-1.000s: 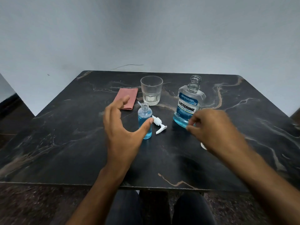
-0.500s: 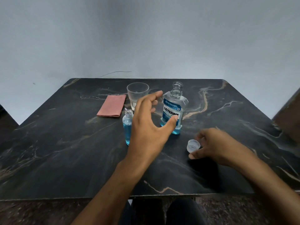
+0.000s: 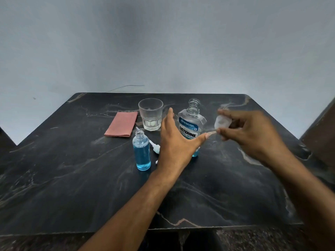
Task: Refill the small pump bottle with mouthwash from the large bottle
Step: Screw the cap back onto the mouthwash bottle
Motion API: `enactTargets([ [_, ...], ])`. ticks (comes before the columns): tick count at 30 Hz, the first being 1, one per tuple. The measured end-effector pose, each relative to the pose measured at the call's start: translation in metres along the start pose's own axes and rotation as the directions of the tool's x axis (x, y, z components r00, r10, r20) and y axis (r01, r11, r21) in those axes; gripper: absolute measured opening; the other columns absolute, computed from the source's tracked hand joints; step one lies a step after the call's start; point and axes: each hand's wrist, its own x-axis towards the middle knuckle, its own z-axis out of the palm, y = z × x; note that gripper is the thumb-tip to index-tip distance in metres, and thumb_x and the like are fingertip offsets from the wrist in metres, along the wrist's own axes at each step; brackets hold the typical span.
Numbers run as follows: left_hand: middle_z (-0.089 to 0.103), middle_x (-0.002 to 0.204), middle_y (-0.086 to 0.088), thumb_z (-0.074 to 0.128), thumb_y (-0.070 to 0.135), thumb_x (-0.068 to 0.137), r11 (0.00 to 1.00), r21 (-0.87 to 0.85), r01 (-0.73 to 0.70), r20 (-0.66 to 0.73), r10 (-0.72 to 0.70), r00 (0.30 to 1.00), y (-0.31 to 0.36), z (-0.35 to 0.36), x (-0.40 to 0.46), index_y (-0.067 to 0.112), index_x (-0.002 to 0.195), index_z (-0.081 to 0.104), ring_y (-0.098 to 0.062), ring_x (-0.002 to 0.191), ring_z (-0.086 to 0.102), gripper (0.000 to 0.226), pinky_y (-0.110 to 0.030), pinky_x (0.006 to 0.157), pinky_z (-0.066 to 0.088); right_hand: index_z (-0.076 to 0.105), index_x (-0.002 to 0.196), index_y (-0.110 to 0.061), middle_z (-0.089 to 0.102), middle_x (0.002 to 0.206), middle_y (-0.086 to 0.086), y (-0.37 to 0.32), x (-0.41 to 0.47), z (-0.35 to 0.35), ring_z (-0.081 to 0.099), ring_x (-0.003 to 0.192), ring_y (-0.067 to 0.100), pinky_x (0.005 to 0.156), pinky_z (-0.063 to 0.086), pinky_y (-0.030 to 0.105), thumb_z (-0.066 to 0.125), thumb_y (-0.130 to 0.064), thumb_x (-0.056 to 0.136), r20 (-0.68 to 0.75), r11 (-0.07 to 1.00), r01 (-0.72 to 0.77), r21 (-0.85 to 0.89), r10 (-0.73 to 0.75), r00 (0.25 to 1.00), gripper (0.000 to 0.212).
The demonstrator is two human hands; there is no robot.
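On dark veined marble bench [image 3: 72,178] against grey wall: small pump bottle [image 3: 141,151] upright, uncapped, beside large bottle [image 3: 191,124]. Left hand [image 3: 178,142] spread, holding nothing; right hand [image 3: 250,134] pinches cap [image 3: 222,122].

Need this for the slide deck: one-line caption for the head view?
Right hand pinches the cap near the open Listerine bottle; left hand reaches toward it, small bottle uncapped.

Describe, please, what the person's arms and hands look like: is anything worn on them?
Both arms are bare from the bottom edge of the picture to the fingertips. No sleeve, glove, watch, ring or bracelet shows on the left hand or the right hand. The right hand is somewhat motion-blurred, so small details there cannot be made out.
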Motion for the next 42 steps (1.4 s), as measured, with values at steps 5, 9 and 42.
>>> enactTargets([
  [5, 0.04, 0.158, 0.003, 0.091, 0.057, 0.065, 1.0, -0.011, -0.027, -0.044, 0.027, 0.999, 0.002, 0.008, 0.004, 0.021, 0.163, 0.021, -0.014, 0.142, 0.044, 0.125, -0.035, 0.116, 0.044, 0.064, 0.127, -0.022, 0.067, 0.087, -0.015, -0.033, 0.028, -0.02, 0.065, 0.069, -0.003, 0.062, 0.048, 0.006, 0.081, -0.013, 0.079, -0.054, 0.987, 0.155, -0.049, -0.157, 0.986, 0.051],
  [9, 0.046, 0.152, 0.004, 0.089, 0.059, 0.066, 0.998, 0.028, -0.05, -0.096, 0.053, 0.994, 0.003, 0.012, 0.006, 0.021, 0.158, 0.032, -0.009, 0.137, 0.046, 0.114, -0.018, 0.106, 0.037, 0.07, 0.123, -0.024, 0.063, 0.09, -0.011, -0.055, 0.047, -0.024, 0.059, 0.075, 0.007, 0.075, 0.046, 0.018, 0.08, -0.019, 0.082, 0.092, 0.91, 0.299, -0.286, -0.284, 0.954, 0.042],
  [42, 0.058, 0.131, 0.013, 0.093, 0.054, 0.064, 0.999, 0.005, -0.045, -0.145, 0.045, 0.988, 0.0, 0.012, 0.013, 0.026, 0.141, 0.052, -0.001, 0.116, 0.054, 0.091, -0.017, 0.094, 0.045, 0.047, 0.056, -0.013, 0.05, 0.056, 0.003, -0.076, 0.076, 0.008, 0.051, 0.055, 0.021, 0.051, 0.031, 0.027, 0.046, -0.088, 0.072, 0.129, 0.692, 0.35, -0.631, -0.351, 0.927, 0.077],
])
